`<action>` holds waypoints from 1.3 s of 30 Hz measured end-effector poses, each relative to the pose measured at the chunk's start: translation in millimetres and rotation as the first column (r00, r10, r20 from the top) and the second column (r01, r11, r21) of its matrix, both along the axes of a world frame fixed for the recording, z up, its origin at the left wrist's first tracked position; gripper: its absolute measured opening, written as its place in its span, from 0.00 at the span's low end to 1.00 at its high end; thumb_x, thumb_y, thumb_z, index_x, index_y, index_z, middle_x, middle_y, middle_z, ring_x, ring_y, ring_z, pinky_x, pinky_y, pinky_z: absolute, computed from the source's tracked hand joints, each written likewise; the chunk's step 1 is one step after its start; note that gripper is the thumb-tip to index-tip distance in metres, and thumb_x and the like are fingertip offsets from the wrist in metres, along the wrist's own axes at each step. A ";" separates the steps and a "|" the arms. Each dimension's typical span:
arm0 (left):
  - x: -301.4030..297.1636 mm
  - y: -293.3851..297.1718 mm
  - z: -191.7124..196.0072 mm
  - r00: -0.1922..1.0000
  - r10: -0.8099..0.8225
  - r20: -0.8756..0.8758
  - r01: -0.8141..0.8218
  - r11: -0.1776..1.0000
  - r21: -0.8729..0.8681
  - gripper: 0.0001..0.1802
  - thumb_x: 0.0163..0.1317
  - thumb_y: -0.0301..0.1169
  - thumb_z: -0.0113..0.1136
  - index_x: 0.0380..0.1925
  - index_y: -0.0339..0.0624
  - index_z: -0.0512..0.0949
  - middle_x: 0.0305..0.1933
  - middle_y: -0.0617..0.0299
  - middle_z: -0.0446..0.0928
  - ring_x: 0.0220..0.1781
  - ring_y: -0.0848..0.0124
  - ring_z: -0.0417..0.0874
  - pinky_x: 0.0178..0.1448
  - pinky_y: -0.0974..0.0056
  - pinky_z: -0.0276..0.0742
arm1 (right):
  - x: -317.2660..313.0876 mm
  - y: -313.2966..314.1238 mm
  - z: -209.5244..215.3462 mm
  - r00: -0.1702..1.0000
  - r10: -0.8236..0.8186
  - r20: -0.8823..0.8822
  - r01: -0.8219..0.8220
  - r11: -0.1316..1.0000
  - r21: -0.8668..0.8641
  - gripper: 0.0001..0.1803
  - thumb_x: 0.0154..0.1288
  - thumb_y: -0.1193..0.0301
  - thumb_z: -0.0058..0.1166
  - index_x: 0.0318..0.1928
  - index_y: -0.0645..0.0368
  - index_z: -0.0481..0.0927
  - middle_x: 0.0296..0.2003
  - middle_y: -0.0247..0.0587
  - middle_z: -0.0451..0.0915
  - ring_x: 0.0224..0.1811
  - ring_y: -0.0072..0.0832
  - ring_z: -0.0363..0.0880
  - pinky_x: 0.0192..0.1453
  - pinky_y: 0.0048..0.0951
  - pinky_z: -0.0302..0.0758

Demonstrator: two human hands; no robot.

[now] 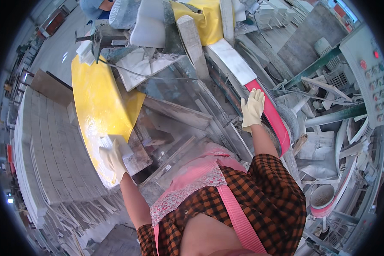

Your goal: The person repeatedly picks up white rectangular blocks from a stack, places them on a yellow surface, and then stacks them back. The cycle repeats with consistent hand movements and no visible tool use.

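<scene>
My left hand (112, 157), in a pale glove, grips a small white stone tile (117, 144) at the edge of a wet yellow sheet (94, 102). Its fingers are closed over the tile's near corner. My right hand (252, 109), also gloved, rests flat with fingers spread against a red belt (276, 121) that runs along the machine's side. A long white stone strip (232, 59) lies just beyond that hand on the belt line. Between both hands sits a dusty grey machine bed (187, 119) with metal rails.
Stacks of pale cut tiles (47, 145) fill the left side. A control panel (371, 77) with red and green buttons stands at the right. Stone offcuts and a round bucket (322, 197) lie at lower right. Another person (96, 7) is at the top left.
</scene>
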State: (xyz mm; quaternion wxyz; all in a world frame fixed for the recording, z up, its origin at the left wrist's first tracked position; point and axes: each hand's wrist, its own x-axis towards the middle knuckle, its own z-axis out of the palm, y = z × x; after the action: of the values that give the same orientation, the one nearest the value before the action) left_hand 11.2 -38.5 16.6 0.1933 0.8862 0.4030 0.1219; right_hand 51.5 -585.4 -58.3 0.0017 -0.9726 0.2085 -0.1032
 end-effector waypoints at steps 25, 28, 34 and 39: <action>-17.5 21.5 -8.8 0.980 0.050 0.191 -0.016 0.984 -0.178 0.52 0.56 0.44 0.75 0.72 0.26 0.61 0.74 0.37 0.65 0.75 0.49 0.68 0.77 0.56 0.64 | 287.3 11.9 24.1 0.956 0.189 0.223 -0.220 0.967 0.126 0.44 0.59 0.42 0.63 0.65 0.64 0.74 0.59 0.52 0.78 0.66 0.46 0.69 0.76 0.50 0.57; -18.8 14.3 -3.0 0.976 0.089 0.201 -0.048 0.979 -0.199 0.51 0.55 0.42 0.76 0.73 0.27 0.61 0.72 0.38 0.68 0.73 0.50 0.70 0.76 0.56 0.65 | 289.6 5.9 30.3 0.953 0.253 0.167 -0.280 0.945 0.171 0.44 0.56 0.45 0.69 0.64 0.63 0.74 0.57 0.53 0.78 0.63 0.47 0.73 0.73 0.49 0.63; -19.0 3.9 3.2 0.963 0.115 0.242 -0.040 0.955 -0.294 0.50 0.57 0.41 0.74 0.73 0.28 0.60 0.70 0.39 0.68 0.72 0.53 0.70 0.74 0.57 0.66 | 275.5 -4.2 39.2 0.903 0.239 0.358 -0.340 0.906 0.253 0.43 0.47 0.53 0.78 0.59 0.63 0.76 0.48 0.50 0.81 0.55 0.45 0.78 0.61 0.45 0.74; -19.2 16.4 -5.4 0.981 0.091 0.173 -0.058 0.981 -0.185 0.52 0.55 0.45 0.74 0.73 0.28 0.61 0.72 0.38 0.68 0.74 0.49 0.69 0.76 0.56 0.64 | 268.2 -11.3 39.1 0.925 0.270 0.268 -0.326 0.925 0.194 0.43 0.47 0.50 0.78 0.58 0.63 0.76 0.48 0.49 0.82 0.53 0.45 0.79 0.60 0.44 0.76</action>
State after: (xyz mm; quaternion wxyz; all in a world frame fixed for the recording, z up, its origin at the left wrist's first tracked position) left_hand -8.0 -22.1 11.2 0.3030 0.8348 0.4262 0.1723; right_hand 319.7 -596.7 -19.2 0.1573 -0.9665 0.0663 -0.1916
